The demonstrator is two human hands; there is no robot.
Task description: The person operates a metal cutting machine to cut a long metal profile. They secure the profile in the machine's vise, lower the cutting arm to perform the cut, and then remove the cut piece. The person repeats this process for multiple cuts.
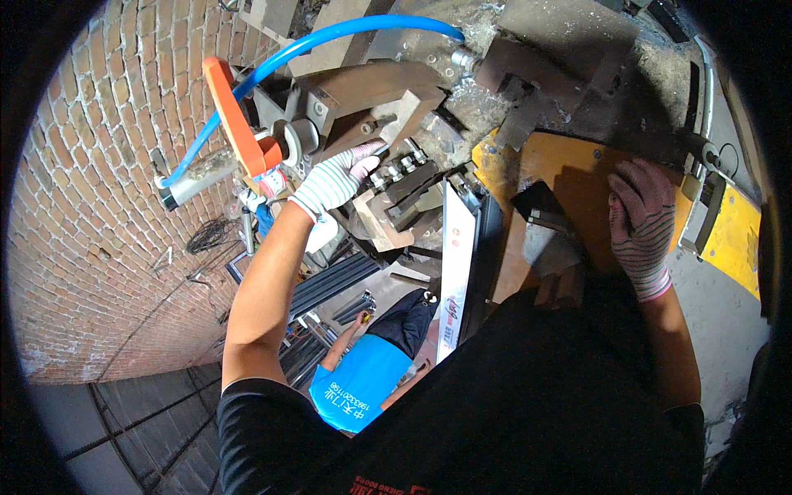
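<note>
My left hand point(337, 176), in a striped knit glove, reaches over a steel machine fixture with its thumb and fingers close to a small metal piece; whether it grips that piece I cannot tell. Below its fingertips several shiny bolts point(407, 163) stand in a row by a metal clamp block point(383, 223). A long metal profile with white printed film point(456, 260) lies to the right of the block, its near end hidden by my black shirt. Over the yellow machine panel point(572, 179) my right hand point(643, 216), gloved too, has its fingers curled, with nothing visible in it.
An orange lever point(238, 124) and a blue air hose point(346, 26) stand at the upper left, before a brick wall point(117, 204). Dark profiles point(334, 281) lie on a rack below. A person in a blue shirt point(362, 383) works nearby. A yellow guard point(733, 235) is at right.
</note>
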